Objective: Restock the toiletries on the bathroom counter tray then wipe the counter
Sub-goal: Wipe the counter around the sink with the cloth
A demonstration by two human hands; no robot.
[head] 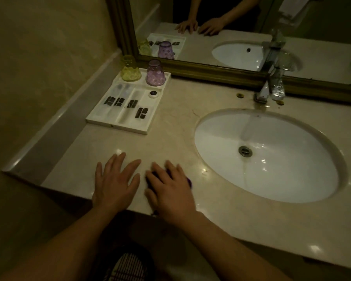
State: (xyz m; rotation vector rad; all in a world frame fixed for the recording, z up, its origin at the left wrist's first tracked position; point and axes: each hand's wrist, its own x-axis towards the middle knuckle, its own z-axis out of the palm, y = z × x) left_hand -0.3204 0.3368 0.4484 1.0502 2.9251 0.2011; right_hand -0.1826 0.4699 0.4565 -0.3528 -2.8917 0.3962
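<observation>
Dim bathroom, beige marble counter (221, 224). Left hand (115, 184) flat, fingers spread, near front edge. Right hand (170, 191) presses open on a dark purple cloth (189, 181) just beside it. Tray (101, 121) by the left wall, stocked; yellow cup (130, 68) and purple cup (155, 73) inverted at its back. Sink (270, 157) right, mirror (231, 33) behind.
</observation>
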